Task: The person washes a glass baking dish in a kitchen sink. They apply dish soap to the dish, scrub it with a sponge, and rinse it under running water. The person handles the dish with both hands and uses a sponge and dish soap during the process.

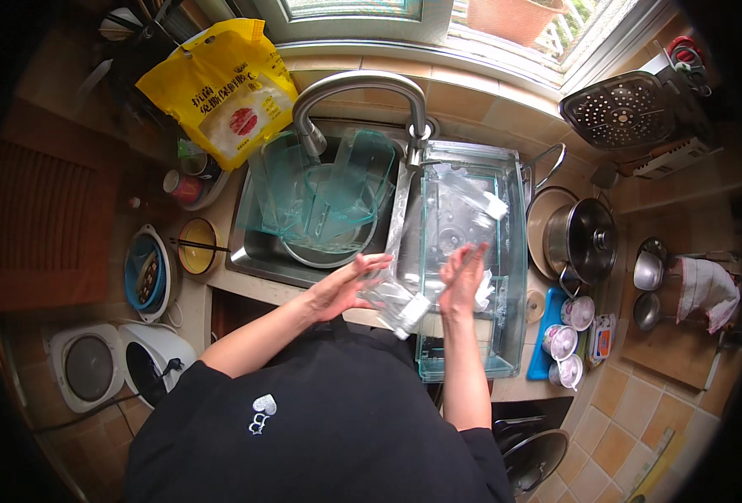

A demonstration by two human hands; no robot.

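My left hand [345,286] has its fingers spread at the near edge of the sink, touching or just beside a clear plastic container with a white part [399,308], which is blurred. At the right, my right hand [462,280] is raised over a large clear refrigerator drawer [512,302]; a thin edge shows at its fingers, but what it is cannot be told. Another clear piece with a white end [471,192] lies in the drawer, and a white scrap [484,292] shows beside my right hand. Greenish clear bins [361,170] stand in the left basin over a round metal bowl [327,258].
A curved steel faucet [364,78] arches over the sink. A yellow plastic bag [220,88] stands at the back left, near a yellow bowl with chopsticks [198,251]. On the right are a lidded steel pot [581,242] and a blue tray [537,352] with several small tubs.
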